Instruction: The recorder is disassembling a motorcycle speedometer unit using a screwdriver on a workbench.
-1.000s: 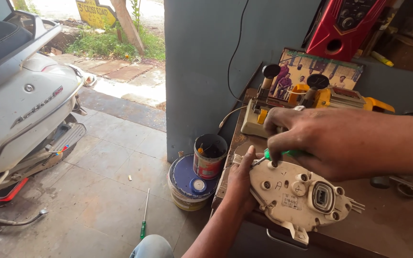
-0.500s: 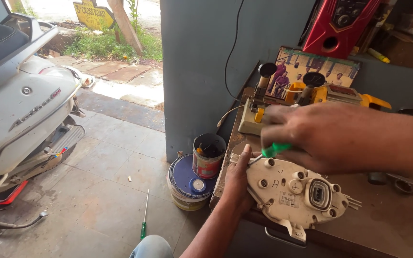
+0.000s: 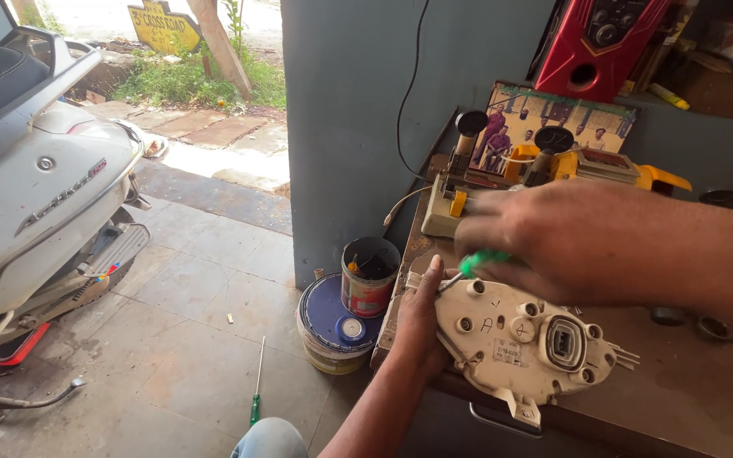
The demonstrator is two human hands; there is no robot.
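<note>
Right hand (image 3: pixel 553 242): fingers pinched on a green-handled screwdriver (image 3: pixel 478 263), tip down at the upper left edge of the cream instrument-cluster housing (image 3: pixel 523 339). Left hand (image 3: pixel 422 318): fingers wrapped round the housing's left edge, steadying it face down on the brown surface (image 3: pixel 680 399). Beyond: yellow tool (image 3: pixel 587 165); tins (image 3: pixel 349 309) on the floor beside the surface.

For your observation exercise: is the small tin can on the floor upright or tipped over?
Upright. The small tin can stands on the larger blue-lidded tin, with its open mouth facing up.
</note>
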